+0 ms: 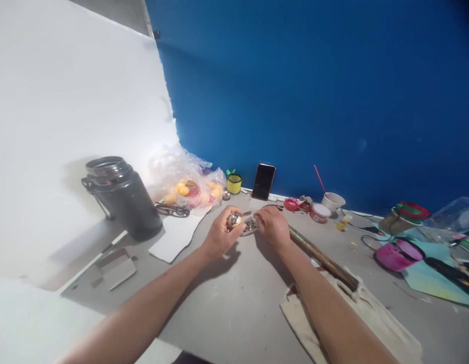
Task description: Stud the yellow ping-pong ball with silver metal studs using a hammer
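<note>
My left hand [221, 233] is wrapped round a small shiny ball [233, 220] with a gold and silver surface. Just right of the ball, between both hands, is a shallow container [250, 226] with small glittering pieces in it. My right hand [274, 225] is at the container's right side with its fingers curled and pressed together. What those fingers pinch, if anything, is too small to make out. Behind the hands a phone [263, 182] leans upright against the blue wall.
A black flask [128, 197] stands open at left near eyeglasses [173, 209] and white paper [177, 233]. Behind lies a plastic bag [196, 187] with orange balls. At right are a wooden stick [325, 260], cloth [378, 318], a paper cup [333, 201] and a pink roll [399, 254].
</note>
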